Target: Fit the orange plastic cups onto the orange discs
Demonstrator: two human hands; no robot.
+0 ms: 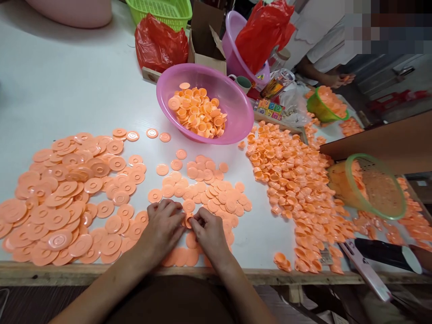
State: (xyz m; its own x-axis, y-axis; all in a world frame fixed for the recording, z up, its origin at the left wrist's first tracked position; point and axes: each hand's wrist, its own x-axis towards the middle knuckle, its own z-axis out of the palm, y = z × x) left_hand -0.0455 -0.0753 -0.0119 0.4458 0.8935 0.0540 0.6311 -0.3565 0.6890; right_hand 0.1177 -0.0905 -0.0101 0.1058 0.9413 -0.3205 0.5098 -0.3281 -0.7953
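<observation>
Between my two hands, low over the table, is a small orange plastic cup (pixel 188 221). My right hand (pixel 209 231) pinches it from the right with thumb and forefinger. From the other side my left hand (pixel 165 223) closes in, its thumb and forefinger at the cup's edge and its other fingers curled over orange discs. Just beyond the fingertips lies a flat orange disc (pixel 188 205). Small smooth discs (pixel 222 198) spread ahead and to the right. A heap of larger ringed orange saucers (pixel 59 216) lies to the left.
A pink bowl (pixel 236 114) holding orange cups stands ahead. Orange cups (pixel 286 166) are piled to the right, near a tipped green-rimmed basket (pixel 401 202). Behind are red bags (pixel 162 45), a cardboard box (pixel 209 63) and a mug (pixel 243 83). A co-worker's hand (pixel 337 80) shows at upper right.
</observation>
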